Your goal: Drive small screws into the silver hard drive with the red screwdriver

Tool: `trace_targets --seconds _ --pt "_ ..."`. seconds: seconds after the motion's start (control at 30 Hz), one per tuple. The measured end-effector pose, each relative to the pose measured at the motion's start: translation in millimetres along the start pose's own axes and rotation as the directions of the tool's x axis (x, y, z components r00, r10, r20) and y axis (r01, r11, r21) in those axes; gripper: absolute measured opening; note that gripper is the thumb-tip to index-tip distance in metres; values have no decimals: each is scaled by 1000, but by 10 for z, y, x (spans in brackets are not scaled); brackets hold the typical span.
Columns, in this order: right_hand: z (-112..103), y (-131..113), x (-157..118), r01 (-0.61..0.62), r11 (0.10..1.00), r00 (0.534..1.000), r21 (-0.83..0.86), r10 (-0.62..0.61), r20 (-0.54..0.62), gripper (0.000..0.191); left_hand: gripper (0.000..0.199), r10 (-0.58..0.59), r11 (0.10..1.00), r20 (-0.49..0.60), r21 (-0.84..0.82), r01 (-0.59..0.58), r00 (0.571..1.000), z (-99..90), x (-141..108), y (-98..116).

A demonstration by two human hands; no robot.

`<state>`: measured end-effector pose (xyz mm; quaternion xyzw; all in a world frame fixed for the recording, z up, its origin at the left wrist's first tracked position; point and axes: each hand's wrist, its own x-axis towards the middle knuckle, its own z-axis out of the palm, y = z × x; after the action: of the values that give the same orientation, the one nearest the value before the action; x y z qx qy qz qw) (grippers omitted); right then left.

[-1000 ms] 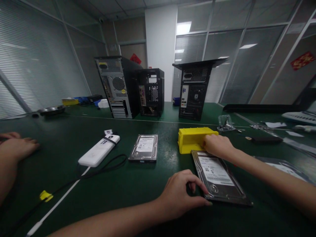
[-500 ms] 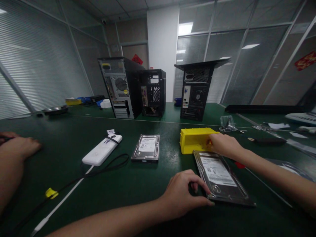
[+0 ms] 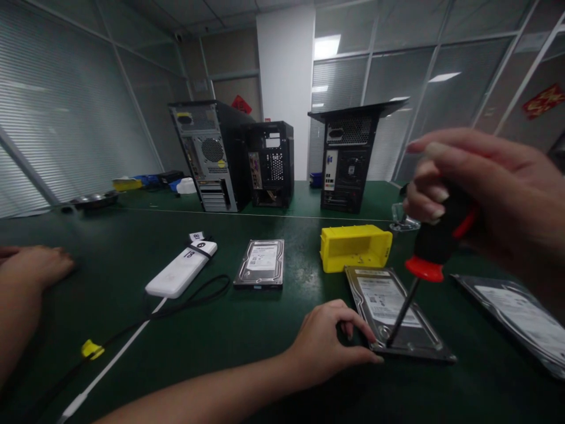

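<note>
A hard drive (image 3: 384,300) lies label up in front of me at the right. My left hand (image 3: 333,335) grips its near left corner between thumb and fingers. In my right hand (image 3: 481,188) is a screwdriver (image 3: 430,253) with a black and red handle, held upright and slightly tilted. Its tip meets the drive near that same corner; whether a screw is under it is too small to tell. Just behind the drive, a yellow bin (image 3: 355,250) lies on its side with small bits inside.
Another drive (image 3: 261,263) lies left of centre, and one more (image 3: 516,312) at the right. A white power bank (image 3: 183,270) trails cables. Computer cases (image 3: 216,156) stand at the back. Another person's hand (image 3: 39,265) rests at the far left.
My right hand has left the yellow bin and now holds the screwdriver over the drive. The drive at the far right has come into view. My left hand stays at the corner.
</note>
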<state>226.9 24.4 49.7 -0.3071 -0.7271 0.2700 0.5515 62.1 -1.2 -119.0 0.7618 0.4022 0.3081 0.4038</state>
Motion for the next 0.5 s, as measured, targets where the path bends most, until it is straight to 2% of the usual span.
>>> trace_targets --seconds 0.1,0.2,0.5 --pt "120 69 -53 40 994 996 98 -47 71 17 36 -12 1000 -3 -4 12 1000 8 6 -10" --pt "147 132 -76 51 986 994 159 -65 85 13 39 -12 1000 -10 -21 11 1000 16 13 -25" --pt "106 158 -109 39 989 997 142 -49 68 12 38 -29 999 8 -35 29 1000 3 15 -14"
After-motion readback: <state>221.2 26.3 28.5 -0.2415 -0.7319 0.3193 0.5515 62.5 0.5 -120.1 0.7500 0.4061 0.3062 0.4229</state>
